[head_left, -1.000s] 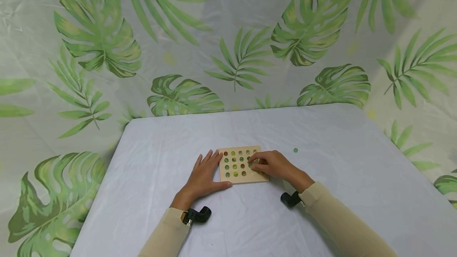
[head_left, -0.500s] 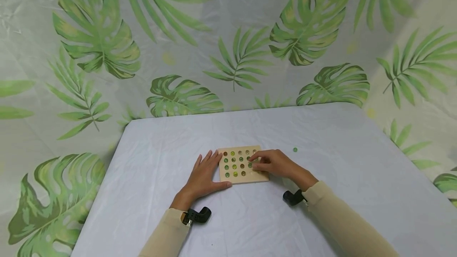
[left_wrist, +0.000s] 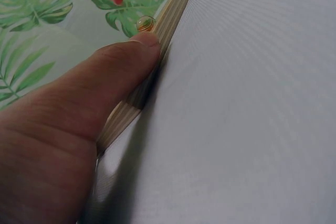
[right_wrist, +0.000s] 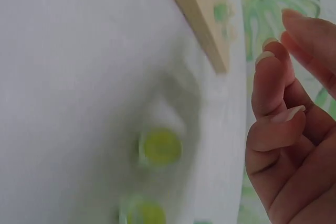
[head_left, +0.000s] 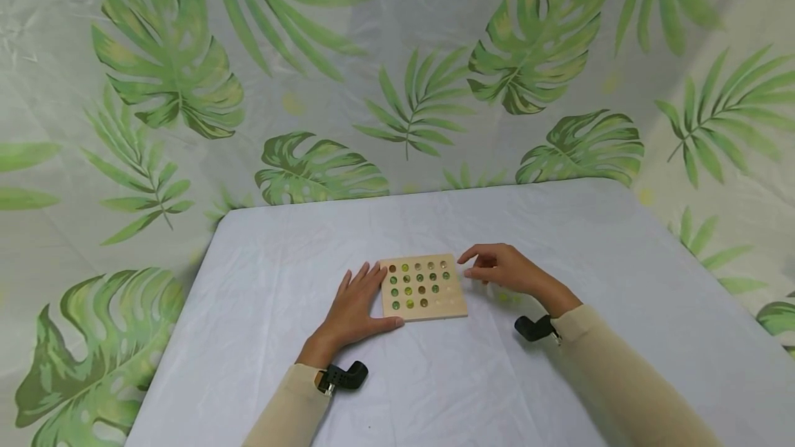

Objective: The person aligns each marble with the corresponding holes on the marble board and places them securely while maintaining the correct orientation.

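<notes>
A pale wooden board (head_left: 456,308) lies on the white cloth, with several glass marbles (head_left: 408,291) in green, yellow and amber seated in rows of round hollows. Hollows at its near right corner hold none. My left hand (head_left: 350,309) rests against the board's left side, fingers straight and spread, thumb along the near edge. In the left wrist view a clear marble (left_wrist: 145,23) with an orange swirl shows just past the thumb tip. My right hand (head_left: 503,269) hovers right of the board, fingers loosely bent, thumb and index apart, nothing between them.
Two yellow-green marbles (right_wrist: 161,147) lie on the cloth below my right hand, partly hidden by it in the head view. The white-covered table (head_left: 298,240) ends at a leaf-patterned curtain (head_left: 323,164) behind and at both sides.
My right hand has left the board and moved right, uncovering the green marbles at the board's right side. It now covers the spot where a loose green marble lay. The left hand stays put.
</notes>
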Action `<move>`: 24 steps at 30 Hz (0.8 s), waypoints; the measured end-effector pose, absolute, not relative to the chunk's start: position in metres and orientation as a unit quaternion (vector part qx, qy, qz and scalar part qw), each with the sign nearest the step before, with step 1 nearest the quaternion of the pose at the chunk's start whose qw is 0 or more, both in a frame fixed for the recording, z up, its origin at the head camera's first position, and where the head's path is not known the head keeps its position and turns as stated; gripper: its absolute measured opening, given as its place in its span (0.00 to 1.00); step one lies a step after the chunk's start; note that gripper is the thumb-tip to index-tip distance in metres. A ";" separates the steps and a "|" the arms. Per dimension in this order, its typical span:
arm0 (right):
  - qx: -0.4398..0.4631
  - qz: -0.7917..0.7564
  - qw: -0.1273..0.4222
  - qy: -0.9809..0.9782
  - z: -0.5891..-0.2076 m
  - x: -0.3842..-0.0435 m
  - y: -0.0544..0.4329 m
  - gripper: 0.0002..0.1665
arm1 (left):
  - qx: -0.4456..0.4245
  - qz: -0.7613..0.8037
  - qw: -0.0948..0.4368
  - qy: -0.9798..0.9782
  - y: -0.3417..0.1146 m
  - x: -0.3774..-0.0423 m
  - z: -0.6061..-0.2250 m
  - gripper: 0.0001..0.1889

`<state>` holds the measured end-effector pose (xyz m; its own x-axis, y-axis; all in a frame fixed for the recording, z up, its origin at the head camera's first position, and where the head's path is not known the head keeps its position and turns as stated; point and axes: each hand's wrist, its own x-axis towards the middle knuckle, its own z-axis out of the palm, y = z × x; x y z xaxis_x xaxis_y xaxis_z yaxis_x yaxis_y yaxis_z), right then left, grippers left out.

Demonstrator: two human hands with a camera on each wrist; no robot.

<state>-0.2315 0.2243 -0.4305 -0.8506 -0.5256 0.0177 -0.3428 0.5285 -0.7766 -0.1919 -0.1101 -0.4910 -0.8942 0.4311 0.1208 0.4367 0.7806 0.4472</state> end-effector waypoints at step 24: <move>-0.184 -0.365 0.129 0.904 -0.436 -0.251 0.292 0.25 | -0.230 -0.244 0.008 -0.942 -0.110 -0.191 -0.492 0.56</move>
